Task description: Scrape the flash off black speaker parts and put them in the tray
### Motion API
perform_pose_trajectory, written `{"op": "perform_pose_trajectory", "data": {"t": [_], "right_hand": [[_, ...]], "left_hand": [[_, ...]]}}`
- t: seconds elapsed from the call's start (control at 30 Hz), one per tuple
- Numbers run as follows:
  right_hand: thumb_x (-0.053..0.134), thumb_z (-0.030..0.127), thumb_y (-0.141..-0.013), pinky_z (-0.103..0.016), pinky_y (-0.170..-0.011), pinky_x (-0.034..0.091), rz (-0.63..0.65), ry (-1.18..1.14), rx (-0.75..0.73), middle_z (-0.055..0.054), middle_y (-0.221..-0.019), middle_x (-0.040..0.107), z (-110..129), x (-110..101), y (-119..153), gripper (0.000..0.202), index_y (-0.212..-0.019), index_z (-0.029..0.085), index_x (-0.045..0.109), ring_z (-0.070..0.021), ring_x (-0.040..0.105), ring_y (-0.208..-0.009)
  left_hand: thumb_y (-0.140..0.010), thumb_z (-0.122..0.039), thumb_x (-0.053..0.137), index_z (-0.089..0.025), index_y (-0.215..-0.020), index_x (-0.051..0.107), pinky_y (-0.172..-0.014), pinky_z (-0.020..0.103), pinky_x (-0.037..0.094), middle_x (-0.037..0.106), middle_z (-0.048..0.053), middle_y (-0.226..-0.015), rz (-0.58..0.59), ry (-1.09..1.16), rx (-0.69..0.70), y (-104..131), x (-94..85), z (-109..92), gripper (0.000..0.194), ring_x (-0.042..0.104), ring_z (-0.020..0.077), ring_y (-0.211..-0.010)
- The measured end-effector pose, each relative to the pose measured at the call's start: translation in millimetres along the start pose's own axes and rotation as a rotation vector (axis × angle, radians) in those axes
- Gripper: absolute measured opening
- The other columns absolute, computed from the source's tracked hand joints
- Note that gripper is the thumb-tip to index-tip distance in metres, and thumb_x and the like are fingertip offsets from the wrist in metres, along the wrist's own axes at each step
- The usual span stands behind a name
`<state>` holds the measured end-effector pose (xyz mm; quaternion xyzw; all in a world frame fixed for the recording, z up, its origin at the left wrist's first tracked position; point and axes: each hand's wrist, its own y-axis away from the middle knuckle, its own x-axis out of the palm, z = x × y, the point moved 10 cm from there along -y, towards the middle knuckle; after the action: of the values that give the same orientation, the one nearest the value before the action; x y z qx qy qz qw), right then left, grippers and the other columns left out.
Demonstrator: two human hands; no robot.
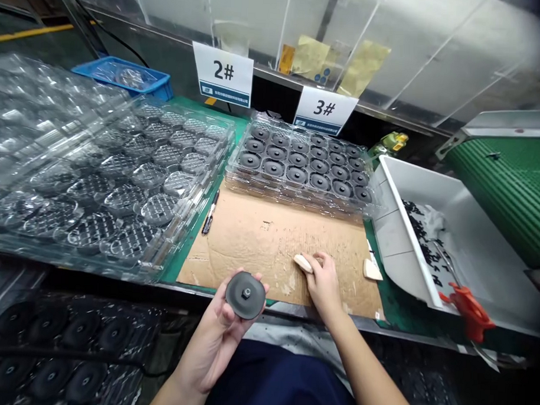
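Note:
My left hand [221, 336] holds a round black part [237, 302] by its rim, just in front of the bench edge. A small raised stub stands at the middle of its upper face. Over the cardboard sheet [251, 237], my right hand [324, 281] pinches a small white pad [302, 263], possibly a sponge or eraser. Whether the pad touches the cardboard I cannot tell. Behind both hands, a clear plastic tray [270, 186] holds rows of similar black parts.
Stacked clear trays [162, 252] fill the left side, near a blue bin [163, 88]. A white tub [386, 230] with black scraps and an orange-handled tool [472, 313] stands right. A pen [210, 212] and another white piece [372, 269] lie on the cardboard. More black parts [51, 375] sit below left.

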<state>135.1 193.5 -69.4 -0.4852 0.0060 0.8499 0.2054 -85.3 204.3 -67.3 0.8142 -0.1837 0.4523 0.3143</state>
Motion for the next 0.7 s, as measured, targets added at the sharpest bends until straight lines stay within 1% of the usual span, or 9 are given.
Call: {"op": "perform_pose_trajectory", "data": {"t": [0.17, 0.27, 0.33, 0.4, 0.47, 0.53, 0.6, 0.67, 0.7], "right_hand": [[0.043, 0.026, -0.090, -0.039, -0.083, 0.045, -0.002, -0.188, 0.001, -0.009, -0.108, 0.058, 11, -4, 10, 0.030, -0.118, 0.019, 0.052, -0.0236, 0.054, -0.096], [0.048, 0.025, -0.088, -0.033, -0.076, 0.047, 0.090, -0.292, -0.032, -0.004, -0.098, 0.064, 26, 1, 25, 0.023, -0.107, 0.022, 0.061, -0.0203, 0.058, -0.086], [0.050, 0.024, -0.087, -0.030, -0.069, 0.048, 0.128, -0.343, -0.022, -0.003, -0.092, 0.066, 36, -5, 28, 0.020, -0.101, 0.022, 0.063, -0.0187, 0.060, -0.077], [0.049, 0.024, -0.089, -0.028, -0.065, 0.048, 0.110, -0.388, 0.021, -0.003, -0.094, 0.065, 48, -24, 24, 0.021, -0.105, 0.022, 0.062, -0.0173, 0.059, -0.074], [0.047, 0.025, -0.091, -0.027, -0.068, 0.049, 0.068, -0.451, 0.031, -0.002, -0.100, 0.063, 69, -53, 19, 0.024, -0.113, 0.024, 0.056, -0.0158, 0.059, -0.078], [0.047, 0.020, -0.091, -0.028, -0.076, 0.048, 0.019, -0.555, -0.090, -0.003, -0.105, 0.061, 102, -87, 17, 0.027, -0.117, 0.022, 0.054, -0.0157, 0.059, -0.085], [0.046, 0.013, -0.089, -0.026, -0.081, 0.046, 0.127, -0.615, -0.221, -0.004, -0.102, 0.062, 132, -101, 19, 0.027, -0.114, 0.019, 0.056, -0.0147, 0.058, -0.089], [0.047, 0.010, -0.088, -0.023, -0.077, 0.046, 0.331, -0.602, -0.253, -0.001, -0.093, 0.063, 145, -94, 24, 0.025, -0.107, 0.020, 0.059, -0.0126, 0.058, -0.083], [0.048, 0.010, -0.088, -0.022, -0.075, 0.046, 0.386, -0.586, -0.238, 0.001, -0.090, 0.063, 144, -91, 26, 0.024, -0.105, 0.021, 0.061, -0.0119, 0.058, -0.080]], "left_hand": [[-0.072, -0.038, 0.069, -0.024, -0.122, 0.051, -0.105, 0.041, 0.031, 0.051, 0.012, -0.129, -0.026, -0.043, 0.006, 2, 10.0, 4, 0.055, 0.049, 0.0289, -0.117], [-0.074, -0.036, 0.067, -0.023, -0.120, 0.053, -0.105, 0.039, 0.032, 0.051, 0.011, -0.129, -0.037, -0.068, 0.005, 0, 15.1, 7, 0.051, 0.048, 0.0281, -0.117], [-0.075, -0.035, 0.066, -0.022, -0.120, 0.053, -0.105, 0.038, 0.033, 0.052, 0.011, -0.128, -0.047, -0.088, -0.010, -3, 18.8, 13, 0.048, 0.048, 0.0271, -0.118], [-0.075, -0.034, 0.067, -0.022, -0.122, 0.052, -0.102, 0.036, 0.036, 0.052, 0.011, -0.127, -0.056, -0.120, -0.029, -7, 24.2, 21, 0.051, 0.048, 0.0265, -0.118], [-0.072, -0.035, 0.070, -0.023, -0.122, 0.052, -0.098, 0.034, 0.041, 0.054, 0.010, -0.125, -0.050, -0.165, -0.044, -10, 33.0, 29, 0.055, 0.049, 0.0265, -0.116], [-0.070, -0.036, 0.072, -0.022, -0.120, 0.054, -0.093, 0.031, 0.045, 0.057, 0.009, -0.121, -0.036, -0.202, -0.085, -12, 42.9, 39, 0.055, 0.051, 0.0259, -0.113], [-0.069, -0.037, 0.072, -0.024, -0.116, 0.057, -0.090, 0.028, 0.047, 0.060, 0.007, -0.117, -0.032, -0.230, -0.124, -12, 50.9, 48, 0.051, 0.054, 0.0246, -0.110], [-0.067, -0.037, 0.074, -0.026, -0.114, 0.058, -0.086, 0.026, 0.049, 0.061, 0.004, -0.115, -0.051, -0.253, -0.124, -12, 55.3, 52, 0.050, 0.056, 0.0229, -0.107], [-0.066, -0.036, 0.075, -0.027, -0.111, 0.060, -0.084, 0.024, 0.050, 0.062, 0.003, -0.114, -0.061, -0.267, -0.115, -13, 57.1, 54, 0.049, 0.058, 0.0219, -0.105]]}}
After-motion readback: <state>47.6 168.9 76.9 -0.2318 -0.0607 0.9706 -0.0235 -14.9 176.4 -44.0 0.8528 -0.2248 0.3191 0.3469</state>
